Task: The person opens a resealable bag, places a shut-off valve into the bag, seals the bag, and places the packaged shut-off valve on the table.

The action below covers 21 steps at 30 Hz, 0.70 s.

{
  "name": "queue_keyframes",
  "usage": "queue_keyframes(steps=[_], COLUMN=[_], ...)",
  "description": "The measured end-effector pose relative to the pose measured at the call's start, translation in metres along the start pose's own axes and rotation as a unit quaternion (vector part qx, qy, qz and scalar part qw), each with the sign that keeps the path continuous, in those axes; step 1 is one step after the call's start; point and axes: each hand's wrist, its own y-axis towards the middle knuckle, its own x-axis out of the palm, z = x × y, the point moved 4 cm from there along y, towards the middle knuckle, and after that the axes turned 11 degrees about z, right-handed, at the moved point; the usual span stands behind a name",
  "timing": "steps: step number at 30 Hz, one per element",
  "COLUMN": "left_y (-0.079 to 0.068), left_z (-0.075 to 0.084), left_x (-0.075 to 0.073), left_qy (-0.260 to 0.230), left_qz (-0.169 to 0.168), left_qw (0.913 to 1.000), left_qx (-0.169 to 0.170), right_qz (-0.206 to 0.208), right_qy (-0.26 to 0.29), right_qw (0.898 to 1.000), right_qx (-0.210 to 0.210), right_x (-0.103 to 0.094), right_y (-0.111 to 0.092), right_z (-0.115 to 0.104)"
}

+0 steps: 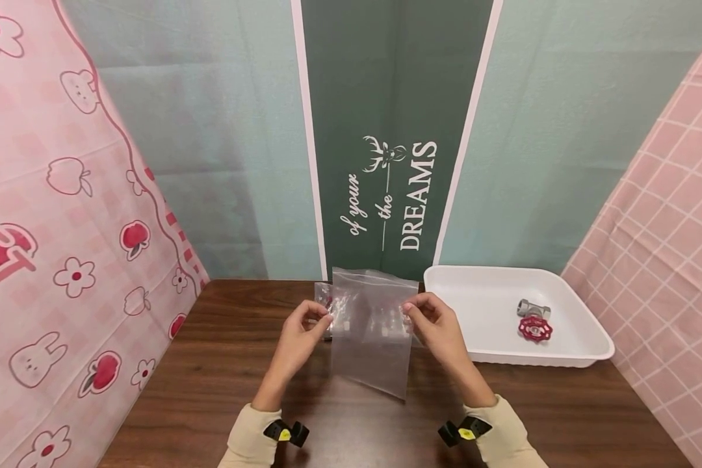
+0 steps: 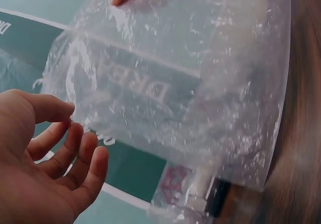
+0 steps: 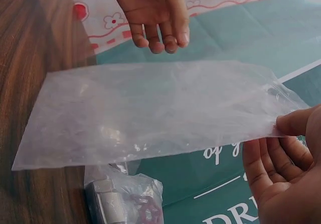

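A clear plastic bag [image 1: 368,338] stands upright above the table with its zip-style top edge uppermost. My right hand [image 1: 441,325] pinches its right side near the top, between thumb and fingers, as the right wrist view shows. My left hand [image 1: 304,335] is at the bag's left edge, fingers loosely bent. A narrow gap shows between its fingertips and the bag [image 3: 150,103] in the right wrist view. Partly hidden behind is a smaller clear packet [image 2: 175,204] holding a valve with a red handwheel [image 2: 173,184] and metal body [image 3: 113,206]; a black part [image 2: 218,196] shows beside it.
On the right side of the wooden table [image 1: 210,390] stands a white tray [image 1: 480,325]. In it lies a metal valve [image 1: 535,318] with a red handwheel. Printed cloths hang behind and at both sides.
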Motion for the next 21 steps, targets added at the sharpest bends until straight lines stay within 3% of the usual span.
queue_keyframes(steps=[6, 11, 17, 21], left_y=[-0.008, -0.013, -0.016, -0.017], left_z=[0.013, 0.025, 0.038, 0.045], left_x=[0.012, 0.024, 0.031, 0.032], left_qy=[-0.014, -0.034, -0.030, -0.011], left_qz=[-0.051, -0.087, -0.085, -0.071], left_qw=[0.9986, 0.9953, 0.9949, 0.9935], left_qx=[0.005, 0.022, 0.046, 0.088], right_qz=[-0.035, -0.087, -0.132, -0.158], right_qy=[0.045, 0.087, 0.113, 0.123], right_qw=[0.998, 0.988, 0.980, 0.973], right_qx=[-0.039, -0.089, -0.100, -0.115], right_x=[0.004, 0.007, 0.011, 0.014], right_y=[-0.004, -0.010, -0.018, -0.022], right_z=[-0.003, -0.005, -0.009, -0.013])
